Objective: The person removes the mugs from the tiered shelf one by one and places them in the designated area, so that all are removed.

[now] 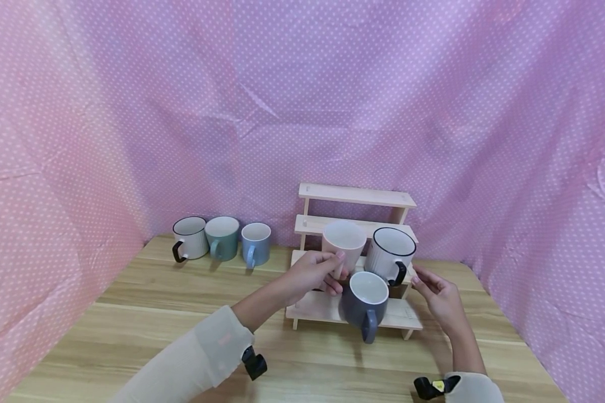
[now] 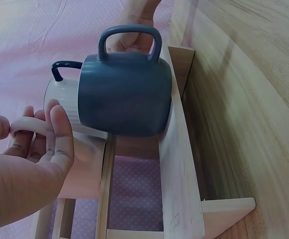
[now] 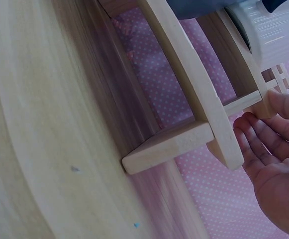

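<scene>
My left hand (image 1: 308, 275) pinches the handle of a pale pink mug (image 1: 345, 236) at the second tier from the bottom of a wooden tiered stand (image 1: 355, 193). In the left wrist view, thumb and fingers close round that handle (image 2: 31, 124). My right hand (image 1: 442, 301) grips the right end of the same tier, thumb against the wood and fingers curled below, as the right wrist view shows. Beside the pink mug stands a white mug (image 1: 387, 258) with black rim and handle. A dark grey-blue mug (image 2: 124, 94) sits on the lowest tier, its handle facing front.
At the table's back left stand a white mug with a black handle (image 1: 196, 246), a green mug (image 1: 226, 246) and a light blue mug (image 1: 259, 252). Pink dotted cloth (image 1: 262, 112) hangs behind the wooden table (image 1: 181, 313).
</scene>
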A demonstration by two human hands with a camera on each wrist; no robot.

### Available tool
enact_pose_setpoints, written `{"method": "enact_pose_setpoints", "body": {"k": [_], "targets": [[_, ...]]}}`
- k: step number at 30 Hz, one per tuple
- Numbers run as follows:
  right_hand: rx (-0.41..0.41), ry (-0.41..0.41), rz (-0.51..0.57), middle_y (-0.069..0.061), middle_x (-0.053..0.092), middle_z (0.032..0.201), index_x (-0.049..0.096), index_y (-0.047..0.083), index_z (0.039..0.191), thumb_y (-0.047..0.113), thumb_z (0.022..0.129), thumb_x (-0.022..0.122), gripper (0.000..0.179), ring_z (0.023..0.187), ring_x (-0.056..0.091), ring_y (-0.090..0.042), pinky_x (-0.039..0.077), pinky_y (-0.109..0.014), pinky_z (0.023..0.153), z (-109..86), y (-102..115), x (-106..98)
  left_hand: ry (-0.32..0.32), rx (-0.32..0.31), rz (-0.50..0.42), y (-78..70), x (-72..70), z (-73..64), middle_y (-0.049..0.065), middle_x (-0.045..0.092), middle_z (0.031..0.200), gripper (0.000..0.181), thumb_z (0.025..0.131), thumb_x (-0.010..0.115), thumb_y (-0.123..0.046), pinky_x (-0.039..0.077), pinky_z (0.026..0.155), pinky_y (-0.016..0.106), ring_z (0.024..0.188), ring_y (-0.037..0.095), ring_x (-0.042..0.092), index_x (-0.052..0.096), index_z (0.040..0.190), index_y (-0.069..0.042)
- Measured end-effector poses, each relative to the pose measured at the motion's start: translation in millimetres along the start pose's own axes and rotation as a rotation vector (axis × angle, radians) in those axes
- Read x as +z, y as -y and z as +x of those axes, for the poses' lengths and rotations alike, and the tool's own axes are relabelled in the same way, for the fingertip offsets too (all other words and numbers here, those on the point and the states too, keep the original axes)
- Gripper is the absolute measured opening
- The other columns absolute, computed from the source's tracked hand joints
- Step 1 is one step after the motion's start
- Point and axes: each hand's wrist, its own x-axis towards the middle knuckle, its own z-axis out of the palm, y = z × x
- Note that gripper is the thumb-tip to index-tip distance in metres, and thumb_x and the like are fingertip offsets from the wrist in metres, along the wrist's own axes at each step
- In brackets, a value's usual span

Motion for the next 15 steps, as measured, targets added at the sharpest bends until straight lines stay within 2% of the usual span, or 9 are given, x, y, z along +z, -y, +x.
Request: {"method": "enact_pose_setpoints", "body": {"k": [6,8,15], "targets": [[-0.001,-0.001,-0.013,-0.009,0.07,0.122,0.053,-0.013,0.139,0.011,0.103,0.063,0.045,0.092,0.068,0.002,0.054,-0.011,0.084,0.4,0,0,-0.014,-0.004,-0.008,-0.8,-3.4,-1.1,0.012,0.067,0.099,0.049,0.108,0.052,-0.039,0.062,0.07,0.03,0.074,0.017,0.069,0.067,0.107,0.007],[-0.003,-0.002,-0.016,-0.01,0.07,0.122,0.053,-0.013,0.139,0.011,0.103,0.063,0.044,0.093,0.069,0.001,0.054,-0.011,0.084,0.2,0,0,-0.012,0.003,-0.014,-0.2,-5.5,-1.4,0.013,0.067,0.099,0.049,0.108,0.052,-0.04,0.062,0.071,0.03,0.073,0.017,0.069,0.067,0.105,0.007],[-0.011,-0.005,0.006,0.019,0.069,0.108,0.053,-0.015,0.138,0.009,0.103,0.063,0.044,0.091,0.069,0.002,0.054,-0.011,0.083,-1.2,2,1,-0.033,0.012,-0.021,-2.7,-10.4,-4.7,0.008,0.065,0.09,0.042,0.107,0.053,-0.038,0.06,0.067,0.028,0.069,0.015,0.066,0.063,0.095,0.001]]}}
